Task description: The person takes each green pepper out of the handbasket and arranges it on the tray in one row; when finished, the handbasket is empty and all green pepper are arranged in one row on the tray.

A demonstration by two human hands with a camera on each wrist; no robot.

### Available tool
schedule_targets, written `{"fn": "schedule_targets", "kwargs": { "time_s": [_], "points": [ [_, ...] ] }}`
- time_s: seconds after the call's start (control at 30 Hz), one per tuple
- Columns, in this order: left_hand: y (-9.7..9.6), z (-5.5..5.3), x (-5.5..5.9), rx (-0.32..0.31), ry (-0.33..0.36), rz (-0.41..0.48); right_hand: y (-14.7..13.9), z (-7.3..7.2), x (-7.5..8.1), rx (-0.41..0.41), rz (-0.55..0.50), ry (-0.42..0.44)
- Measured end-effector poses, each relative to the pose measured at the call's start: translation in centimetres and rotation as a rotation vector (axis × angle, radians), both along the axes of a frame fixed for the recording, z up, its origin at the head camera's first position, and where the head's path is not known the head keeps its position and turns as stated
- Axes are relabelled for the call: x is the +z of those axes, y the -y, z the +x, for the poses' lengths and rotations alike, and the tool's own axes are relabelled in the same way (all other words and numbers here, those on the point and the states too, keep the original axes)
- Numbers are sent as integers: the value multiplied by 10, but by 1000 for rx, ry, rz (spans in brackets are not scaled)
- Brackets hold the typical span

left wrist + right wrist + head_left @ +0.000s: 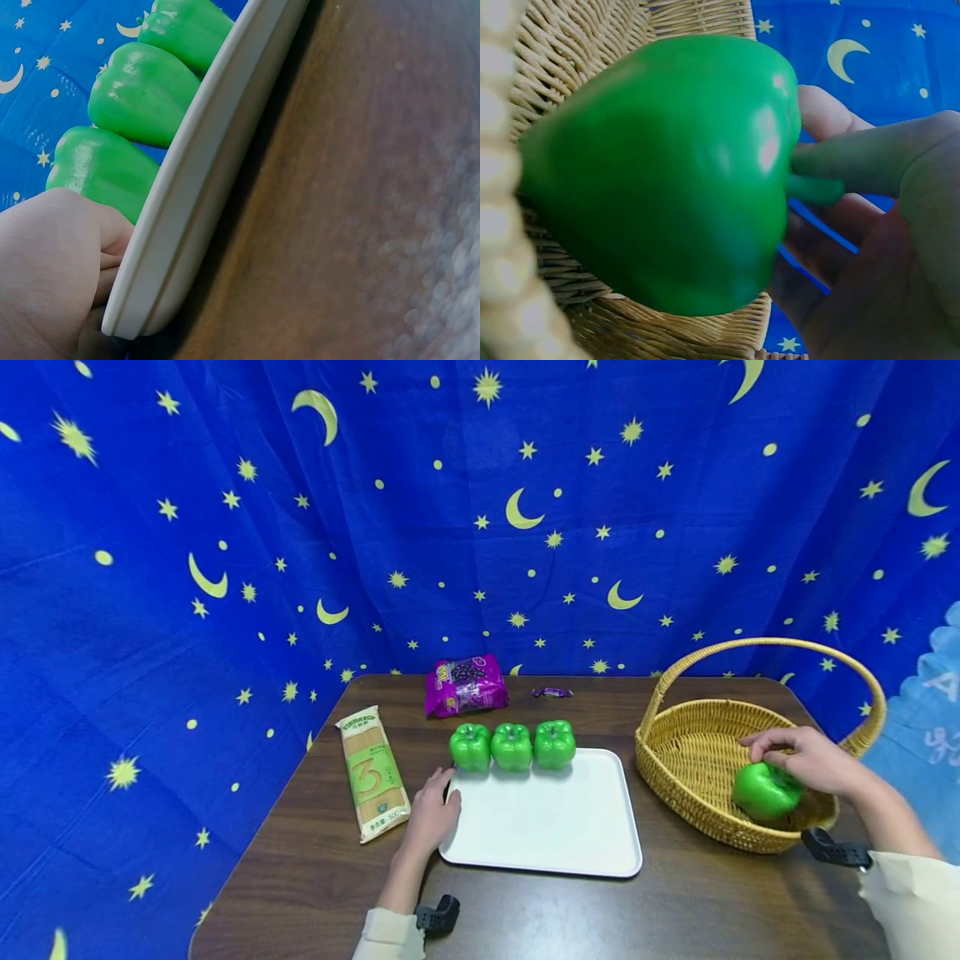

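A white rectangular tray point(546, 827) lies on the table, with three green bell peppers point(512, 747) in a row along its far edge. My left hand point(433, 814) grips the tray's left rim close to the nearest pepper; in the left wrist view its fingertips are partly hidden by the rim point(176, 217). Inside the wicker basket point(697, 793) on the right is another green bell pepper point(767, 791). My right hand point(813, 762) holds this pepper from above. Up close in the right wrist view, thumb and fingers are around the top of the pepper point(667, 172), beside its stem.
Left of the tray lies a pack of noodles point(372, 777). Behind the peppers are a purple snack bag point(467, 687) and a small purple wrapped candy point(552, 692). The basket's tall handle point(765, 643) arches over its opening. A blue curtain point(420, 527) hangs behind the table.
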State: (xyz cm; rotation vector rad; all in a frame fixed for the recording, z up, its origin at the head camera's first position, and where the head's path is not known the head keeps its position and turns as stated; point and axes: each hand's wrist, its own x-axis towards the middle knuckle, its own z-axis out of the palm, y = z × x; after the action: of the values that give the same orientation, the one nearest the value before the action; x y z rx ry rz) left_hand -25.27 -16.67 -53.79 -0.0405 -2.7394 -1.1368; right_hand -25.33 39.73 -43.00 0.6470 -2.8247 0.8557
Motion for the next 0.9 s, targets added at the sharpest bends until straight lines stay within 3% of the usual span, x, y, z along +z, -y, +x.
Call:
{"fn": "schedule_targets", "kwargs": {
  "time_s": [0.23, 0.57, 0.73, 0.9],
  "points": [
    [0, 1, 1, -9, -19, 9, 2, 1, 0, -45, 16, 4],
    [1, 0, -2, -19, -38, 7, 5, 2, 0, -79, -5, 143],
    [1, 0, -2, -16, -28, 7, 2, 2, -2, -69, 14, 113],
    [1, -1, -2, -11, -15, 10, 0, 3, 1, -145, 68, 136]
  ]
}}
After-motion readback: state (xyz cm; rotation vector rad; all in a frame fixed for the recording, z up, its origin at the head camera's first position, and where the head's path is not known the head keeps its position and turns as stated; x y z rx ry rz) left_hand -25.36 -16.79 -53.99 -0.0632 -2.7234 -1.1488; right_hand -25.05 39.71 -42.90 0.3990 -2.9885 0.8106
